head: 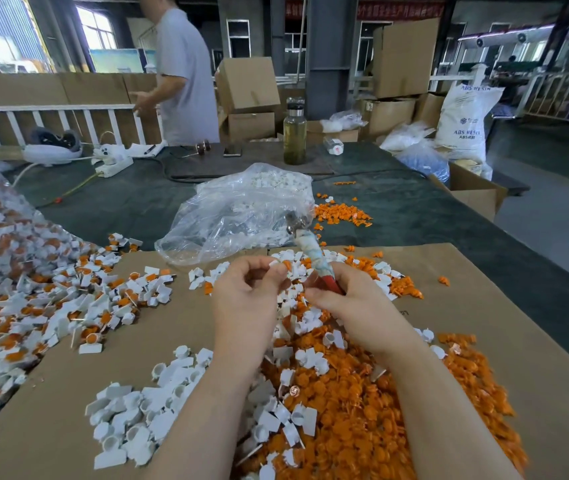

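My left hand (246,292) hovers over the cardboard sheet (186,327), its fingertips pinching a small white plastic part (273,263). My right hand (345,299) grips the red handle of a small hammer (311,249), whose metal head points away from me, just above the clear bag. Between and under my wrists lies a heap of orange plastic caps (362,417) mixed with white housings (144,420). A pile of joined white-and-orange pieces (68,303) spreads to my left.
A clear plastic bag of white parts (241,209) lies just beyond my hands. More orange caps (342,213) sit on the dark table cover. A bottle (294,133), a power strip (113,166) and a phone stand farther back. A person in a grey shirt (182,74) stands behind the table. Cardboard boxes (470,192) flank the right edge.
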